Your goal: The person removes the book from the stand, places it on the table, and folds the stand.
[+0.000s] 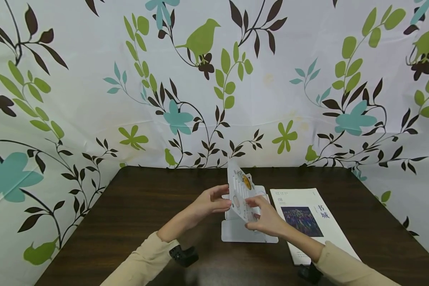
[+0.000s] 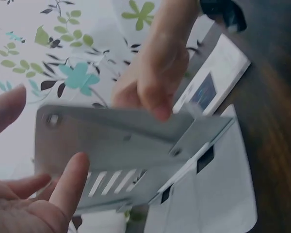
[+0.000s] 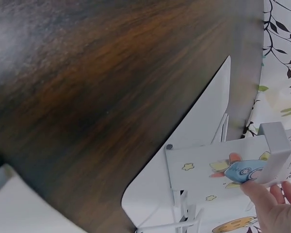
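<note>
A white folding book stand (image 1: pixel 240 194) with a cartoon space print and slots stands on the table, its panel raised steeply from a flat base (image 1: pixel 241 233). My right hand (image 1: pixel 268 217) grips the panel's right side; in the right wrist view its thumb presses near a bent white tab (image 3: pixel 276 150) beside a printed rocket. My left hand (image 1: pixel 212 200) is at the panel's left edge. The left wrist view shows that hand's thumb spread away and a finger extended against the plain back of the panel (image 2: pixel 116 141).
A white book (image 1: pixel 309 222) with a dark picture on its cover lies right of the stand, under my right forearm. The dark wooden table (image 1: pixel 146 202) ends at a leaf-and-bird patterned cloth (image 1: pixel 264 91) hanging behind it.
</note>
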Available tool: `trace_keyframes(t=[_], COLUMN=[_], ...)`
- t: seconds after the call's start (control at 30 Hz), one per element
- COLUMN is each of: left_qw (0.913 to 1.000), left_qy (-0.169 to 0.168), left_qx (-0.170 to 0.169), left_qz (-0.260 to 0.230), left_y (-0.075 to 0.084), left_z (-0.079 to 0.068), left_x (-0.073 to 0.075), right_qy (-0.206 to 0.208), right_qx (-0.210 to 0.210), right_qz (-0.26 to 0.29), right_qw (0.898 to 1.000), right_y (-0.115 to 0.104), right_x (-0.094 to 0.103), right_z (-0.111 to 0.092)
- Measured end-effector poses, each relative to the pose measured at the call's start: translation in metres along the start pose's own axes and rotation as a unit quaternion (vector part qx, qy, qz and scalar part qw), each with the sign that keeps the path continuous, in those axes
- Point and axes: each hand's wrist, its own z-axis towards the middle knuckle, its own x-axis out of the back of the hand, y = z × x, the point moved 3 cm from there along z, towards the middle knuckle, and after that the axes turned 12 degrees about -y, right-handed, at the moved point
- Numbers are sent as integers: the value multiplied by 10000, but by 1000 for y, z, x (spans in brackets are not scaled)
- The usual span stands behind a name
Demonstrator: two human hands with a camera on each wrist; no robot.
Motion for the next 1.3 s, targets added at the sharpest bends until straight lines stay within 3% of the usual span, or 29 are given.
trace_keyframes(t=[0.17, 0.47, 0.87, 1.1, 1.3], left_qw=[9992, 9969, 9945, 9920, 9902], left_qy=[271, 661, 1012, 1251, 1374], left_qx=[49, -148, 10, 138, 231], left_qz=[-299, -393, -264, -15, 111], left_y=[-7, -18, -32, -43, -55], left_z=[-1, -7, -24, -29, -34], left_x=[-5, -5, 8, 17, 23], right_qy=[-89, -156, -383, -324, -355], right_qx=[106, 111, -335, -761, -879], right_qz=[-288, -77, 897, 1037, 1060], right_qw=[9995, 9998, 9947, 9912, 9898], right_y=[-2, 2, 19, 29, 32], right_x=[-4, -10, -11, -10, -14], right_z=[2, 1, -10, -14, -15])
